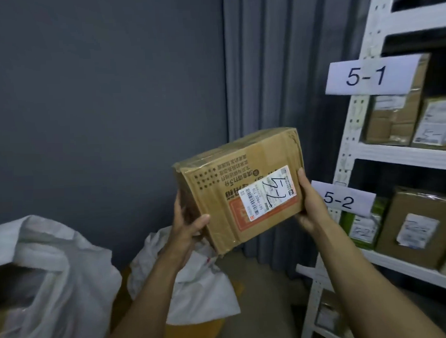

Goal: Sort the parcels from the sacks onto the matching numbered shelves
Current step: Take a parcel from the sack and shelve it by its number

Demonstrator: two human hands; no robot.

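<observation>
Held box [242, 165] mid-frame, left hand [187, 229] and right hand [309, 208] clamped on its ends; label [267, 193] seemingly 5-2; next called for lower-right shelf [397, 265].

Head view, one person, two arms in shot.
- Left hand [191, 228]: bare, worn items not seen on fingers or wrist.
- Left forearm [155, 285]: bare from the wrist to the bottom edge of the picture.
- Right hand [310, 206]: bare, same as left.
- Right forearm [359, 278]: bare from the wrist to the bottom edge.
- Elbows and upper arms lie outside the picture.
- Nails on both thumbs too blurred to describe.
</observation>
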